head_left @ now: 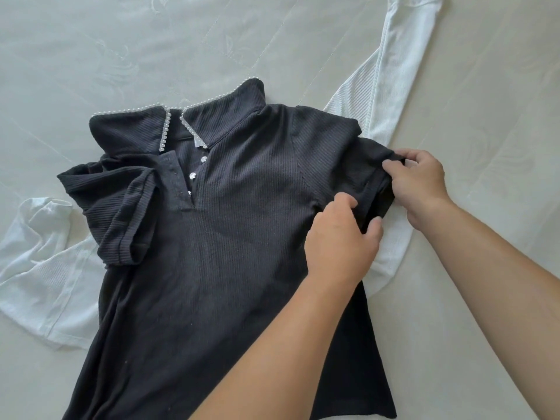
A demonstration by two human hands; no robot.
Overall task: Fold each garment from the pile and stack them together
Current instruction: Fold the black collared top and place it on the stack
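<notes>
A black ribbed polo top (230,237) with a pearl-trimmed collar lies face up in the middle of the view. Its left sleeve is bunched over the chest. My left hand (342,237) pinches the lower edge of the right sleeve near the armpit. My right hand (419,186) grips the cuff of that same sleeve at the right. Under the black top lies a white long-sleeved ribbed garment (400,74); one sleeve stretches to the upper right, the other is crumpled at the left.
Everything lies on a pale quilted bed cover (121,50) with a faint leaf pattern. Bare cover shows above the collar and to the right of my forearms.
</notes>
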